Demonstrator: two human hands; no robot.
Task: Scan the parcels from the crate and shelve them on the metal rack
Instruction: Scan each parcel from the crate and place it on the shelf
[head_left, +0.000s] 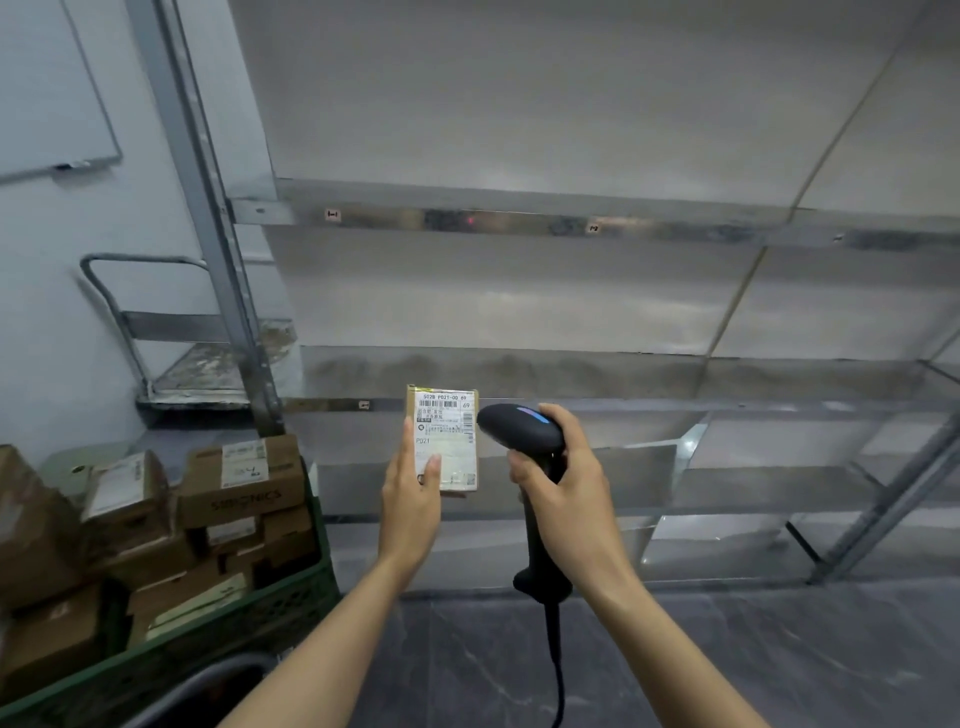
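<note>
One parcel (448, 439) is out of the crate (234, 629) and held in the air before the metal rack (519, 218), about level with the front edge of a lower shelf and touching no shelf. The left hand (410, 499) grips it along its left edge and lower end, with the thumb across the label face and the other fingers hidden behind. The right hand (558, 488) has its fingers (522, 470) clenched round the handle of a black corded scanner (519, 428), whose head sits just beside the parcel's right edge.

Orientation: the parcel is a small flat carton. Its long axis stands near upright. The labelled broad face points back toward the wearer, with the barcode end uppermost.

Handling, as judged: it is light, since one hand carries it by an edge, and it is stiff cardboard, not slippery. The contents are unknown, so fragility cannot be told. The best hold is across the narrow width at the lower half, leaving the barcode uncovered.

Other stock: several cardboard parcels (241, 480) sit stacked in the green crate, close to the rack's left upright. Scanning is judged the step in hand; this parcel is not yet shelved.
</note>
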